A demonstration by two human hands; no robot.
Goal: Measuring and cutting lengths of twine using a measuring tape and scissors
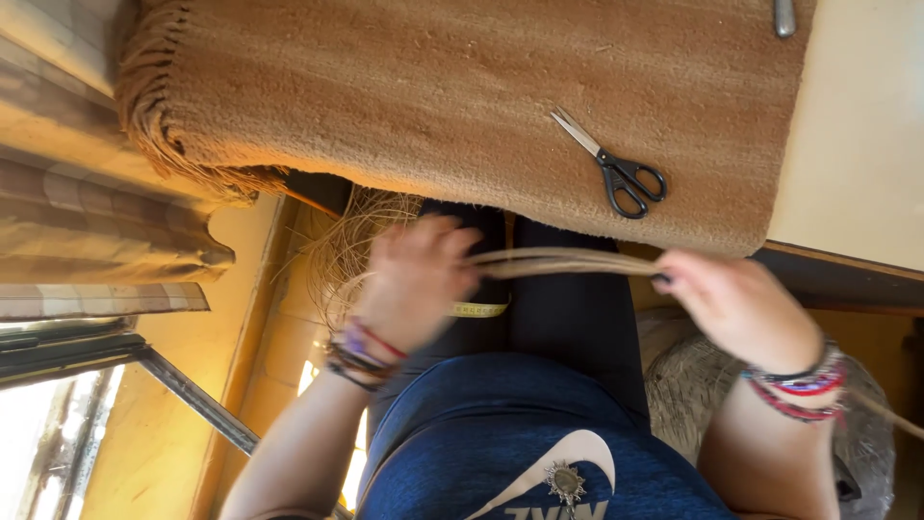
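Far left: checked curtain (87,231) beside fringed brown rug (462,106) covering table (857,125). Left hand (414,279), blurred, fingers curled round bundle of pale straw fibres (563,262); loose fibres (346,246) fanned behind it. Bundle stretched level above lap, just below rug edge. Black scissors (621,173) lying closed on rug. Right hand (736,303) pinching bundle's other end. Woven straw piece (693,385) beneath right forearm.

Scissors (626,169) on rug (433,87); fibre strand (558,262) btwn hands below.
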